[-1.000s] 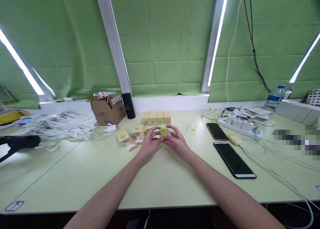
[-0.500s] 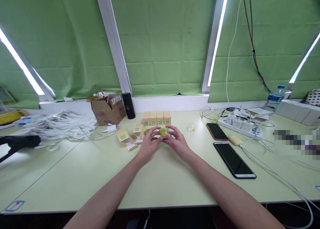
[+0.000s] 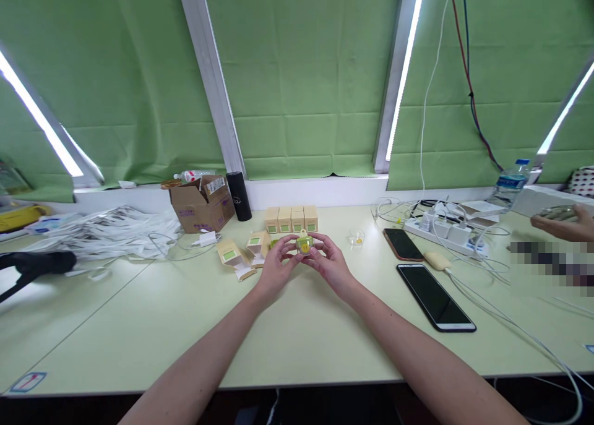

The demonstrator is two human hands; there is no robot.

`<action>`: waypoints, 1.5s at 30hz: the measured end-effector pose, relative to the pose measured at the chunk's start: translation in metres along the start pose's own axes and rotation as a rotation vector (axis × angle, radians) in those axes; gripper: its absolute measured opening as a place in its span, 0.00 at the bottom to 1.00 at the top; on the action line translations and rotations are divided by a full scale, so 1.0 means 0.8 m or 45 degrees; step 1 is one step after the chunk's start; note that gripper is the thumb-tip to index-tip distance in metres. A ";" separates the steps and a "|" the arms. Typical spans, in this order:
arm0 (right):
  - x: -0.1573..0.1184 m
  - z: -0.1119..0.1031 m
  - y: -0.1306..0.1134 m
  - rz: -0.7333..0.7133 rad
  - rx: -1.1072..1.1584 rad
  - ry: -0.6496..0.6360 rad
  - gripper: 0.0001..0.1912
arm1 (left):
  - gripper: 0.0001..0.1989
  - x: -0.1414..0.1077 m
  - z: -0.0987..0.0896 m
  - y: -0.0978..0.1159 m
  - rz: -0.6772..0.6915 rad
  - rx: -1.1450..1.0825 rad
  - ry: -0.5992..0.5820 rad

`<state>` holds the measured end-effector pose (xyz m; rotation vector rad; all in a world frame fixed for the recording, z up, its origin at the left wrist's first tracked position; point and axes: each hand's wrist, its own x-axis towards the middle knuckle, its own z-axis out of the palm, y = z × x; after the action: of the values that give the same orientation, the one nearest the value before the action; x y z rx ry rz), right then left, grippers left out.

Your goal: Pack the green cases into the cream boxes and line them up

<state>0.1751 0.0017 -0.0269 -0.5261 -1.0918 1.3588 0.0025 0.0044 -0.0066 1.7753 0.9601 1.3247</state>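
Between my left hand (image 3: 280,263) and my right hand (image 3: 330,264) is a small clear yellow-green case (image 3: 305,246) with a round yellow emblem on its front and a loop at its top. Fingers of both hands close around its sides, with the thumbs at its lower front. The case is held above the table in front of me. Just left of my left hand lie two opened small cardboard boxes, one (image 3: 231,255) farther out and one (image 3: 258,245) closer in. Behind my hands stands a row of several small tan boxes (image 3: 291,219). A clear plastic piece (image 3: 356,237) with a yellow spot rests to the right.
Two phones, one brown-edged (image 3: 403,244) and one larger (image 3: 435,297), lie at right beside a power strip (image 3: 445,233) with cables. Another person's hand (image 3: 568,227) holds something at far right. A cardboard carton (image 3: 202,208), black cylinder (image 3: 238,196) and white strips (image 3: 111,233) are left.
Another person's hand has come into view at the far right, holding an object. My hands and the case look nearly the same as before.
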 end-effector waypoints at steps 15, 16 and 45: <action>-0.004 0.002 -0.002 0.020 0.041 -0.024 0.31 | 0.22 -0.001 0.003 0.002 0.007 0.010 0.058; -0.005 0.003 -0.002 0.022 0.034 -0.029 0.32 | 0.22 -0.001 0.003 0.002 0.014 0.037 0.074; 0.006 -0.016 -0.002 0.199 0.353 -0.038 0.22 | 0.12 -0.004 -0.013 -0.001 0.338 0.622 0.294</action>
<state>0.1859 0.0097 -0.0299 -0.3933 -0.8808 1.6293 -0.0081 0.0026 -0.0064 2.2097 1.2946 1.5848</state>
